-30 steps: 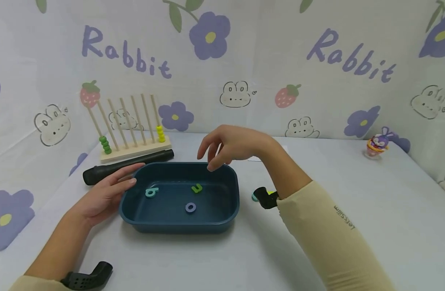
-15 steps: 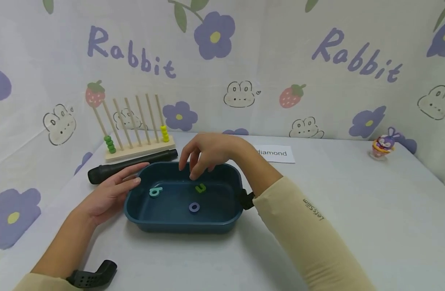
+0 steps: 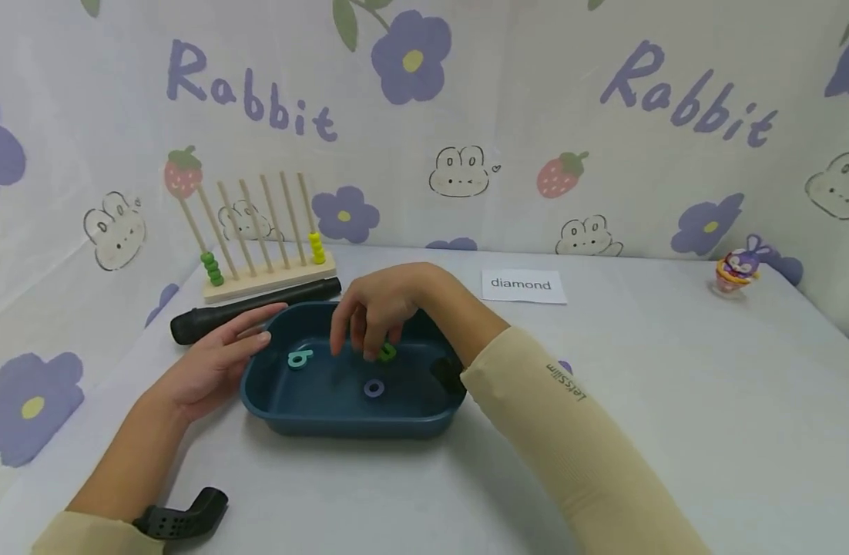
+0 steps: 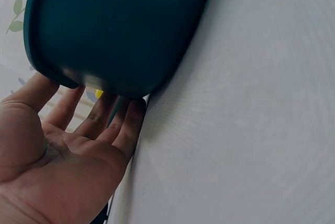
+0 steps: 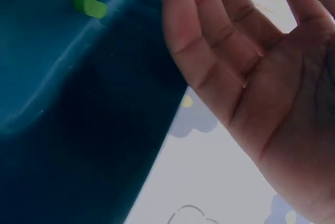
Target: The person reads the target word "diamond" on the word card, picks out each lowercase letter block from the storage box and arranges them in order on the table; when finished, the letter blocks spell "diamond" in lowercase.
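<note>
Three small letter pieces lie apart inside the dark blue tray [image 3: 355,428]: nearest a purple ring [image 3: 374,388], then a teal letter [image 3: 299,359] and a green letter [image 3: 388,352]. They look light, stiff and rather smooth, so a pinch on their outer sides should hold better than a press from above, which might slide them. The left hand [image 3: 218,359] touches the tray's left end, fingers extended; the left wrist view shows them reaching the outer wall under the lip, hidden from the head camera. Over the tray's inside, the right hand [image 3: 381,308] hangs, fingers loosely bent, nothing seen in them. From the head it overlaps the green letter; the right wrist view shows a gap between that letter and the nearest visible fingertip. Beyond lie a black microphone [image 3: 293,296], a bead rack [image 3: 272,283], a "diamond" card [image 3: 524,286] and, far right, a purple-eared toy [image 3: 739,266].
</note>
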